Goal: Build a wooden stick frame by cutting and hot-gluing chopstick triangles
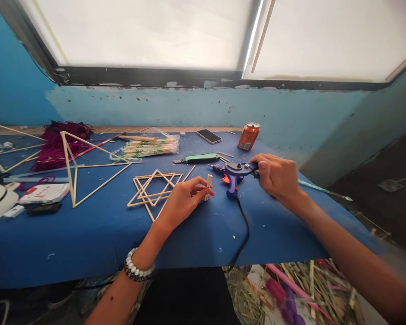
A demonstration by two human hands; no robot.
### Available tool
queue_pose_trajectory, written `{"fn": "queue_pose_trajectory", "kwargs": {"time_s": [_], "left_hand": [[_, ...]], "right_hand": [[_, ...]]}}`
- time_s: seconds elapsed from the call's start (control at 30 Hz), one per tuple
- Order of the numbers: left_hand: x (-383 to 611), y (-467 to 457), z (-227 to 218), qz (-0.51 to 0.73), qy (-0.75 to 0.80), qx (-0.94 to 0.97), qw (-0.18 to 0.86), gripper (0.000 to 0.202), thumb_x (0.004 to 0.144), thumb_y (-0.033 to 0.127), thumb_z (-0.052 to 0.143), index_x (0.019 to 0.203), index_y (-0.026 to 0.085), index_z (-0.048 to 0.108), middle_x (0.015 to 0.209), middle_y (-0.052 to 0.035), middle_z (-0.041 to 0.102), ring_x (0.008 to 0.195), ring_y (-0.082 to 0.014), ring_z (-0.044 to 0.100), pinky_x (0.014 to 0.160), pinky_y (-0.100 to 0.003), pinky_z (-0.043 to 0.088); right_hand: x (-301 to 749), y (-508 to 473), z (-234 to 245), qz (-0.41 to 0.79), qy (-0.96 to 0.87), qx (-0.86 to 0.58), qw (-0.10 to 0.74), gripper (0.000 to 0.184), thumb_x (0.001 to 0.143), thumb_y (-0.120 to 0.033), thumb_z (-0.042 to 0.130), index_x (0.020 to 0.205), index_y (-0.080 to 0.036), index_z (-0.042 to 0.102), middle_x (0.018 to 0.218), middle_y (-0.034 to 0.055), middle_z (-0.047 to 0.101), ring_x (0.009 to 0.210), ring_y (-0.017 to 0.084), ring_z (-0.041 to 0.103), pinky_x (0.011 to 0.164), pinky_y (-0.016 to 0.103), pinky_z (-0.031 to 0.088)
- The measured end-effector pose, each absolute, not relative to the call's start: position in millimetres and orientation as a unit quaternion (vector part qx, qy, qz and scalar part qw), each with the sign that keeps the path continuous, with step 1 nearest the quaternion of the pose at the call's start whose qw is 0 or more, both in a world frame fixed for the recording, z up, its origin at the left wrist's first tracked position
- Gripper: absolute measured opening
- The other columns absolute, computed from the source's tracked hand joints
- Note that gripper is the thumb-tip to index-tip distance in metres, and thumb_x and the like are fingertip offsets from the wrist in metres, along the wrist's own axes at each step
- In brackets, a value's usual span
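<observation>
My left hand [186, 201] pinches a short bundle of small wooden sticks [209, 187] upright between thumb and fingertips, just above the blue-covered table [122, 243]. Beside that hand lies a flat star-shaped frame of thin wooden sticks [152, 194], close to my wrist. My right hand [277, 176] grips a blue and purple hot glue gun [233, 174] from above, its nozzle pointing left toward the sticks with a small gap between. An orange trigger part shows under its body, and a black cord [245, 230] runs from it over the table's front edge.
A green utility knife [203, 158], a phone [209, 136] and an orange drink can [248, 135] lie beyond my hands. Further left are bagged wooden sticks [152, 146], a large stick pyramid frame [88, 169] and purple fibres [61, 146]. A wall and window stand behind.
</observation>
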State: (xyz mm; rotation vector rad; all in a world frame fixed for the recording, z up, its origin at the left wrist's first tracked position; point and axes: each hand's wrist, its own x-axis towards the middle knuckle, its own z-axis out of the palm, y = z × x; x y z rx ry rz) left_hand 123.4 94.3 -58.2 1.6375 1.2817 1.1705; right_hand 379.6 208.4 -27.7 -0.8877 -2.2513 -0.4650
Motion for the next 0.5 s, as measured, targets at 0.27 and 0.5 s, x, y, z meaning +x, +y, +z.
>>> {"fn": "queue_pose_trajectory", "kwargs": {"time_s": [0.27, 0.5], "left_hand": [[125.0, 82.5, -50.2, 0.59, 0.493, 0.594, 0.235, 0.015, 0.094, 0.037, 0.066, 0.097, 0.023, 0.067, 0.098, -0.0021, 0.079, 0.092, -0.0175, 0.076, 0.081, -0.028, 0.058], [128.8, 59.6, -33.9, 0.648, 0.475, 0.568, 0.18, 0.011, 0.094, 0.031, 0.066, 0.089, 0.022, 0.066, 0.094, -0.0007, 0.078, 0.088, -0.0162, 0.075, 0.075, -0.026, 0.059]], "right_hand": [[416.5, 185.5, -23.4, -0.16, -0.823, -0.503, 0.21, 0.074, 0.105, -0.057, 0.014, 0.066, -0.02, 0.065, 0.059, 0.0098, 0.063, 0.051, 0.022, 0.054, 0.05, 0.031, 0.02], [427.9, 182.3, -1.6, 0.222, -0.805, -0.541, 0.098, 0.078, 0.099, -0.074, 0.01, 0.064, -0.02, 0.053, 0.062, 0.0047, 0.063, 0.052, 0.017, 0.057, 0.055, 0.029, 0.043]]}}
